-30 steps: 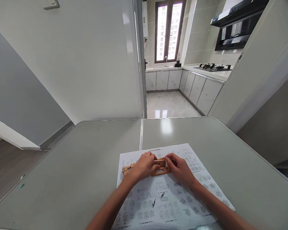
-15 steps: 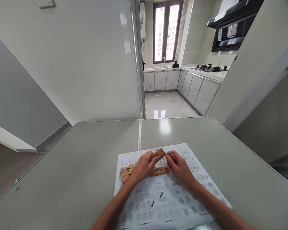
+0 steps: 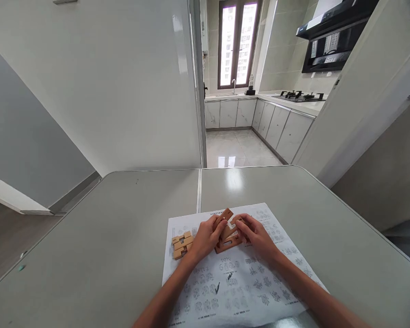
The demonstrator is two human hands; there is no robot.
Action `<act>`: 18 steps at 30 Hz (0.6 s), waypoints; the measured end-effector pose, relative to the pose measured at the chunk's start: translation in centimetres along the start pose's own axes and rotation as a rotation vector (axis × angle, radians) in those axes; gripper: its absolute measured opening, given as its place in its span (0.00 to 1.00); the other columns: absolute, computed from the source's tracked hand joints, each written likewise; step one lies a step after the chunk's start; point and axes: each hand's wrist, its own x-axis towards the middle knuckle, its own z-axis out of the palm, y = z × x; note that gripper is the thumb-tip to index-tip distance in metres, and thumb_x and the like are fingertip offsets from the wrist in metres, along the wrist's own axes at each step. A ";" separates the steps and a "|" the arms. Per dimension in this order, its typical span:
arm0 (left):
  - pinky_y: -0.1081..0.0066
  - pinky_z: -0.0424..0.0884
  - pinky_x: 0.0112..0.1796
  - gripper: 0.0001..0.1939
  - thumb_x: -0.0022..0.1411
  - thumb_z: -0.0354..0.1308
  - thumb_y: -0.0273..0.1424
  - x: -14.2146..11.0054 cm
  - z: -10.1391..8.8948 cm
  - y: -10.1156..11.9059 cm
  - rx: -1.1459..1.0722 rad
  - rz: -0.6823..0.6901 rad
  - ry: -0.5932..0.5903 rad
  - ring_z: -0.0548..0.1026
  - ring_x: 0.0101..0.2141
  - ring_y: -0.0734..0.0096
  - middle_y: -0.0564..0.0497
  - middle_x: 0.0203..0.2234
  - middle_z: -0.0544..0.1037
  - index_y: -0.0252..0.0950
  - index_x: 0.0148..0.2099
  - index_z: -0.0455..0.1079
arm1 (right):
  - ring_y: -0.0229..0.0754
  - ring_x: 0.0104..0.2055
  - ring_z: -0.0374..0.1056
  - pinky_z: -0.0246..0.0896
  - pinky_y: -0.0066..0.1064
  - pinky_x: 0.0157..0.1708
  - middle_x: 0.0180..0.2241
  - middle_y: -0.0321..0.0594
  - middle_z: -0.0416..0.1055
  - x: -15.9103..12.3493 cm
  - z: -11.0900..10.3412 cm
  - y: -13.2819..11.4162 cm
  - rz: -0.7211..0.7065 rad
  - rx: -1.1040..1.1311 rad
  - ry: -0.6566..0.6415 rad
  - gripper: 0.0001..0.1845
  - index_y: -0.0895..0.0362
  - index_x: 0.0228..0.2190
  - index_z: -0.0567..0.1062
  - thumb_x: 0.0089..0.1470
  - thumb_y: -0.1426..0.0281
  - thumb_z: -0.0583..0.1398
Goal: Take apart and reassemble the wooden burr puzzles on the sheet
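Note:
My left hand (image 3: pixel 207 234) is closed, thumb and fingers pinching a brown wooden puzzle piece (image 3: pixel 228 213) tilted up to the right. Facing it, my right hand (image 3: pixel 256 234) grips a second wooden puzzle piece, a notched one (image 3: pixel 230 230), whose end meets the left fingertips. I cannot tell whether the two pieces interlock. Just below them a slotted wooden piece (image 3: pixel 228 244) lies on the printed sheet (image 3: pixel 239 291), partly covered by the fingers. Left of my left wrist rests a group of lighter notched wooden blocks (image 3: pixel 182 245) set close together.
The sheet, printed with rows of puzzle diagrams, lies on a grey-green table (image 3: pixel 140 218) with a seam down its middle. A small green bit (image 3: pixel 21 268) is near the left edge. Beyond the table, a doorway opens onto a kitchen with cabinets (image 3: pixel 276 123) and a gas stove (image 3: pixel 300 95).
A notched wooden piece now shows in my right hand, between both hands. The piece in my left hand is tilted more steeply. The slotted piece on the sheet has turned slightly.

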 end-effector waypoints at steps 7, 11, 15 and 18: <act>0.75 0.54 0.23 0.28 0.70 0.48 0.56 0.4 -0.4 -0.3 -0.216 -0.031 0.007 0.57 0.19 0.78 0.59 0.22 0.61 0.35 0.44 0.70 | 0.35 0.23 0.51 0.46 0.30 0.23 0.24 0.31 0.61 0.0 -0.1 -0.9 0.008 0.123 0.070 0.21 0.53 0.38 0.74 0.60 0.48 0.63; 0.75 0.48 0.23 0.32 0.68 0.48 0.59 0.2 -0.6 0.2 -0.431 -0.127 -0.079 0.50 0.21 0.79 0.60 0.23 0.55 0.34 0.51 0.70 | 0.35 0.22 0.51 0.44 0.29 0.23 0.25 0.31 0.61 -0.1 -0.1 -1.2 0.036 0.157 0.064 0.22 0.53 0.39 0.74 0.59 0.48 0.64; 0.75 0.48 0.24 0.35 0.67 0.47 0.61 -0.2 -0.7 0.8 -0.492 -0.222 -0.086 0.50 0.21 0.78 0.60 0.23 0.54 0.34 0.54 0.71 | 0.33 0.22 0.51 0.43 0.29 0.22 0.25 0.31 0.61 -0.1 -0.1 -1.3 0.033 0.173 0.028 0.21 0.54 0.39 0.75 0.60 0.48 0.64; 0.75 0.49 0.24 0.35 0.66 0.48 0.62 -0.5 -0.4 1.2 -0.496 -0.266 -0.099 0.51 0.22 0.79 0.59 0.25 0.56 0.35 0.51 0.72 | 0.34 0.23 0.51 0.43 0.28 0.22 0.24 0.31 0.60 -0.2 -0.2 -1.2 0.011 0.146 0.008 0.21 0.54 0.40 0.76 0.61 0.49 0.63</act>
